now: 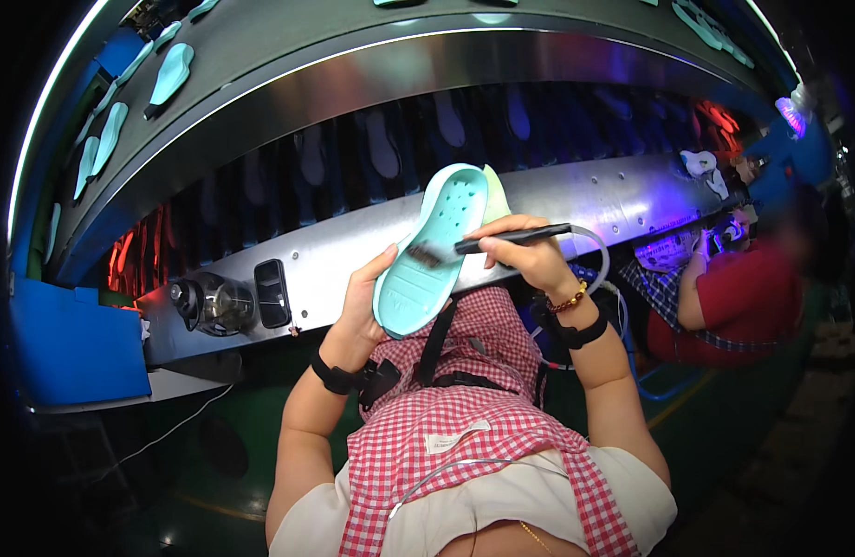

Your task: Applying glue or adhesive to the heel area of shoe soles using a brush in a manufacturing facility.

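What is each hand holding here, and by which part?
The left hand grips the pale teal shoe sole by its lower edge. The right hand holds a black brush by its handle, bristles on the sole.

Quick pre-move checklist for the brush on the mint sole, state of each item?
1. Left hand grips the mint sole at its lower end: ok.
2. Right hand holds the black brush by its handle: ok.
3. Bristles on the sole's face: ok, touching near the middle.
4. Sole face turned toward the brush: ok.
5. Hose looping from the brush end is free of snags: cannot tell, it runs behind the wrist.
6. Co-worker in the red top clear of the hands: ok, well to the right.
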Demonstrator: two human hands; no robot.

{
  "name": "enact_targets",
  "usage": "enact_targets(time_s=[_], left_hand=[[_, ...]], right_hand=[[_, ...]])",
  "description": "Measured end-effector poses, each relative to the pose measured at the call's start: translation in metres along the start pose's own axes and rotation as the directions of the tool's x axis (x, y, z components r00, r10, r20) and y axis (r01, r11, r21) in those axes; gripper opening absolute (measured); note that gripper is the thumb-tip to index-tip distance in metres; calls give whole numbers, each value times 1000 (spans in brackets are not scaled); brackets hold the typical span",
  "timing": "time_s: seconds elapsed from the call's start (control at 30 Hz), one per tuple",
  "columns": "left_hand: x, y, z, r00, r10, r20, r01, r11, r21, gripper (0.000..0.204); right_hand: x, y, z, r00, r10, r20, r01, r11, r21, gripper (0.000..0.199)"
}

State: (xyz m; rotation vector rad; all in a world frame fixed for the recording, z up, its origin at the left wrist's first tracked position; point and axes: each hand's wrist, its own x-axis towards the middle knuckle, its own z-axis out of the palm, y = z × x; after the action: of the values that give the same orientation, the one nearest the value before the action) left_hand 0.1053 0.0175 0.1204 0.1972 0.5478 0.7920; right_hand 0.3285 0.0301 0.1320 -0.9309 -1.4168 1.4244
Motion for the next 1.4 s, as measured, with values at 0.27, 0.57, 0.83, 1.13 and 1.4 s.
enact_targets(time_s=[0.27, 0.57, 0.83, 1.13, 1.4], left_hand=[[17, 0, -13, 989, 108, -96, -109, 994, -7, 42], [-3, 141, 87, 654, 490, 577, -600, 800, 1, 60], [100, 197, 117, 472, 882, -9, -878, 470, 93, 75], [164, 199, 120, 490, 701, 517, 122, -643, 756, 57], [116, 190, 96, 37, 722, 691, -236, -665, 708, 16]], right_hand=[[-8, 20, 33, 932, -282, -227, 212, 934, -288, 17], [-39, 27, -13, 934, -4, -358, 216, 805, 552, 21], [-47, 42, -15, 910, 133, -394, 179, 730, 660, 21], [-58, 57, -13, 909, 239, -341, 50, 750, 659, 25], [-54, 59, -12, 906, 168, -388, 129, 764, 633, 22]])
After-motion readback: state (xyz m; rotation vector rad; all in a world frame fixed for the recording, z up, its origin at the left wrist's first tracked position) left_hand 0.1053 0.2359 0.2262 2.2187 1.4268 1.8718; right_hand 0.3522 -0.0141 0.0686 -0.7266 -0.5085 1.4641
